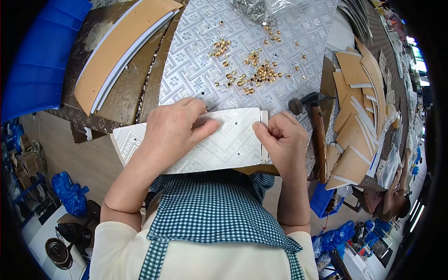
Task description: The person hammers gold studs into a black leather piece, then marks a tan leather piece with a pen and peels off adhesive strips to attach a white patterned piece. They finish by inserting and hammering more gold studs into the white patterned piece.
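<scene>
A white embossed panel (pixel 219 144) with small dark holes lies at the table's front edge, close to my body. Over its left part rests my left hand (pixel 179 128), fingers curled at the top edge and thumb lying on the surface; what the fingertips hold is hidden. At the panel's right end, my right hand (pixel 281 138) pinches the edge between thumb and bent fingers, beside a narrow pale strip (pixel 264 117). Beyond the panel, several small gold-coloured metal pieces (pixel 264 73) are scattered on the patterned silver-white sheet (pixel 186 60).
A hammer (pixel 318 135) lies right of my right hand. Brown and white curved pieces (pixel 357 116) are piled at the right, with more stacked boards (pixel 112 51) at the left. A plastic bag (pixel 261 9) sits at the back. Another person (pixel 394 205) is at far right.
</scene>
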`<action>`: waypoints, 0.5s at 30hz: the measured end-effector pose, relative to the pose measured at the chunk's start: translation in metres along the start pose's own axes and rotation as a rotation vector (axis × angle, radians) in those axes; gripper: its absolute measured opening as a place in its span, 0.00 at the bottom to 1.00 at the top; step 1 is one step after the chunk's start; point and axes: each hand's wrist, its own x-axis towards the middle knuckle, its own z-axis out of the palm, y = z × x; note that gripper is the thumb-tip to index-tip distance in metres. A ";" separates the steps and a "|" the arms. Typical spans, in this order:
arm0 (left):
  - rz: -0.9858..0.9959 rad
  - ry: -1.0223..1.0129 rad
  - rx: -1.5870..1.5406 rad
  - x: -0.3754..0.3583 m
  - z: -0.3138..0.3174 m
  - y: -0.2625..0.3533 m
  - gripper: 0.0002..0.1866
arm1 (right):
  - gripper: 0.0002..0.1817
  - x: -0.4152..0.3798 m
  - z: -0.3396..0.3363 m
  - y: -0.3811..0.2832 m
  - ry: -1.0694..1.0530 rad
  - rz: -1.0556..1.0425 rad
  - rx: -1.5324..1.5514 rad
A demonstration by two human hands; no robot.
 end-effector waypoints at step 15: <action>-0.023 -0.043 0.068 0.003 0.000 0.002 0.18 | 0.06 0.030 -0.011 -0.010 0.118 -0.120 0.014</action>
